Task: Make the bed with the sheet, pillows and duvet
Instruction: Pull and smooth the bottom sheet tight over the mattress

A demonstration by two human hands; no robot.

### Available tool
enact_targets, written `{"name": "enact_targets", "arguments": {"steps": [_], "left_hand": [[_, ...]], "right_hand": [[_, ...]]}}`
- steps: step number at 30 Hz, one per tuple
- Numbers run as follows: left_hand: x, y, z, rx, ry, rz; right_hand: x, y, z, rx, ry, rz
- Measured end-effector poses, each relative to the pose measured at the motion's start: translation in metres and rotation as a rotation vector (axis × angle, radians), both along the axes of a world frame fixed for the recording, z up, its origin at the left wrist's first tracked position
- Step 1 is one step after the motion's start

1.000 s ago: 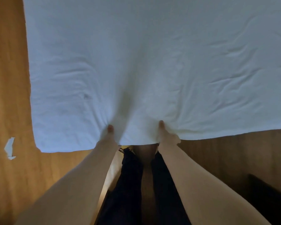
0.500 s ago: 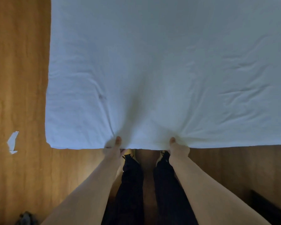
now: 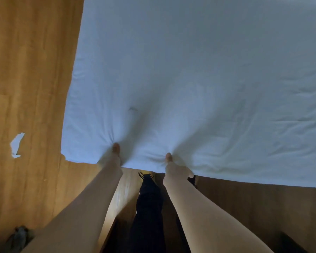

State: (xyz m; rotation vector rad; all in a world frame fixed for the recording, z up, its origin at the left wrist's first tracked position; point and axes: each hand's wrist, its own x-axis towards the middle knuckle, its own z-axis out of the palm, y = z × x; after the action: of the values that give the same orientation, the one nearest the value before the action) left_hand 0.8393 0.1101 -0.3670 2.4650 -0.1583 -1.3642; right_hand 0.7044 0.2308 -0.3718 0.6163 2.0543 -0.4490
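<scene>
Both hands grip the near edge of the white sheet (image 3: pixel 199 73), which is spread out and fills most of the view above and ahead of the person. Left hand (image 3: pixel 111 157): thumb on top of the cloth, close to the sheet's near left corner, with the other fingers hidden beneath the hem; the fabric puckers into radiating folds at the pinch. Right hand (image 3: pixel 174 166): thumb likewise on top, further along the same edge toward the sheet's middle, the remaining fingers out of sight under the cloth, and a second fan of creases spreading from the grip. The two hands are apart, with a slack span of hem between them. Shallow wrinkles cross the sheet's right part; its far portion lies smooth. Wooden floor (image 3: pixel 31 70) shows to the left of the sheet and below its near edge. White scrap (image 3: pixel 16 145) lies on the floor, well to the left of the sheet's near left corner. Dark trouser leg (image 3: pixel 148 216) appears below the near edge, between the forearms.
</scene>
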Motion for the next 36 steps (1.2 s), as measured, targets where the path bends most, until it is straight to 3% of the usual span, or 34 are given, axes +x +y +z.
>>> {"name": "enact_targets", "arguments": {"steps": [3,5,8,10,12,14,18,21,25,29,36], "left_hand": [[0.004,0.009,-0.004,-0.065,0.046,0.022],[0.004,0.010,0.003,-0.082,0.053,0.027],[0.012,0.010,0.009,-0.079,0.133,-0.007],[0.026,0.013,0.014,-0.065,0.181,-0.074],[0.042,0.016,0.015,-0.045,0.174,-0.209],[0.054,0.020,0.017,-0.034,0.092,-0.316],[0.060,0.029,0.033,-0.114,-0.248,-0.533],[0.059,0.019,0.047,-0.245,-0.406,-0.803],[0.067,-0.021,0.043,-0.424,-0.468,-1.073],[0.092,-0.056,0.028,-0.374,-0.376,-1.098],[0.166,-0.102,0.028,-0.558,-0.052,-1.232]], "right_hand": [[-0.004,-0.003,0.013,0.111,-0.092,0.690],[-0.010,-0.014,0.033,0.124,-0.082,0.881],[-0.015,-0.008,0.023,0.077,-0.208,0.732],[-0.016,-0.005,0.022,0.016,-0.289,0.329],[-0.011,-0.005,0.032,-0.040,-0.338,0.142],[0.003,-0.010,0.050,-0.148,-0.321,0.256],[0.052,-0.031,0.073,-0.318,-0.275,0.714],[0.079,-0.063,0.083,-0.428,-0.221,0.818],[0.102,-0.111,0.073,-0.515,-0.142,0.864],[0.121,-0.157,0.070,-0.564,-0.033,0.812],[0.187,-0.244,0.046,-0.462,0.172,0.779]]}}
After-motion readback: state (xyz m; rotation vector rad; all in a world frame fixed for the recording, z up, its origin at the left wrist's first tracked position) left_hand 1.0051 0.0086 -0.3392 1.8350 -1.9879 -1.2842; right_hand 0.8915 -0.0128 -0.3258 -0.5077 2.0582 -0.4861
